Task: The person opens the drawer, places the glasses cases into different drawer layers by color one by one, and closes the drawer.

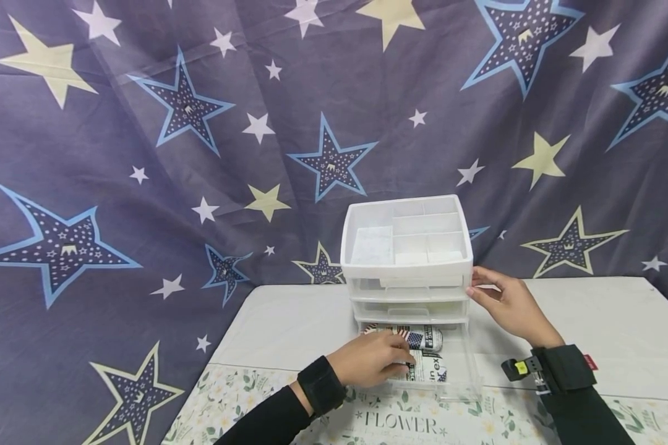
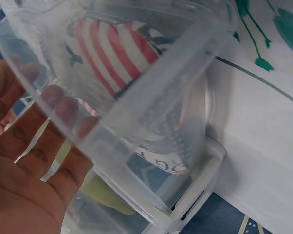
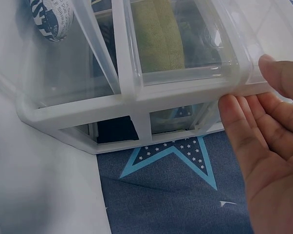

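Note:
A white drawer unit [image 1: 406,272] with clear drawers stands on the table, its bottom drawer [image 1: 462,371] pulled out. Inside lie two rolled, cloth-like bundles with newsprint and American-flag patterns, a rear bundle [image 1: 431,338] and a front bundle [image 1: 430,367]. My left hand [image 1: 367,360] reaches over that drawer, partly covering both. In the left wrist view its fingers [image 2: 51,97] are spread and loosely extended, fingertips showing through the clear plastic near the striped bundle [image 2: 119,53]. My right hand [image 1: 514,306] touches the unit's right side, thumb at the front corner and fingers along the side frame.
The unit's top is a divided tray [image 1: 428,235]. A yellow-green folded cloth [image 3: 158,36] shows inside a closed drawer above the open one. Under the unit spreads a white and floral tablecloth [image 1: 256,395]. Behind hangs a star-patterned curtain [image 1: 289,247].

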Tool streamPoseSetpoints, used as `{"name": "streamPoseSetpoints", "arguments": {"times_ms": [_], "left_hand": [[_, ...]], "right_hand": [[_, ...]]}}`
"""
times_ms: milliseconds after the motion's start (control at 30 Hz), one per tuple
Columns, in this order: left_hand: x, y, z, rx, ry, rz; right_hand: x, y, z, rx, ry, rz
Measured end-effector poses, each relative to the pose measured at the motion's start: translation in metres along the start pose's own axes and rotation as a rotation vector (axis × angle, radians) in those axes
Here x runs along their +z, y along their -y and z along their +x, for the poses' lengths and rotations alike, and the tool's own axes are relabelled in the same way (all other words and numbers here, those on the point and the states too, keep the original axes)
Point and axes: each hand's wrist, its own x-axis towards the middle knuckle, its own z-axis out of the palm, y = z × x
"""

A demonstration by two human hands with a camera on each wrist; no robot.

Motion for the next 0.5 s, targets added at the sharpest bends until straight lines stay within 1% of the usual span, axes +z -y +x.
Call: {"name": "streamPoseSetpoints", "arguments": {"times_ms": [100,200,333,500], "left_hand": [[-0.001,-0.003,-0.003,-0.012,-0.028,-0.008],[0.000,-0.008,-0.005,-0.023,-0.075,0.010],[0.002,-0.017,-0.006,-0.019,-0.140,0.073],[0.005,-0.027,-0.005,-0.019,-0.185,0.144]], "right_hand": [[0.001,-0.001,0.000,0.002,0.003,-0.005],[0.002,-0.002,0.000,0.009,0.005,-0.014],[0.003,-0.004,0.001,0.007,0.004,-0.016],[0.002,-0.005,0.000,0.005,-0.006,-0.012]]}}
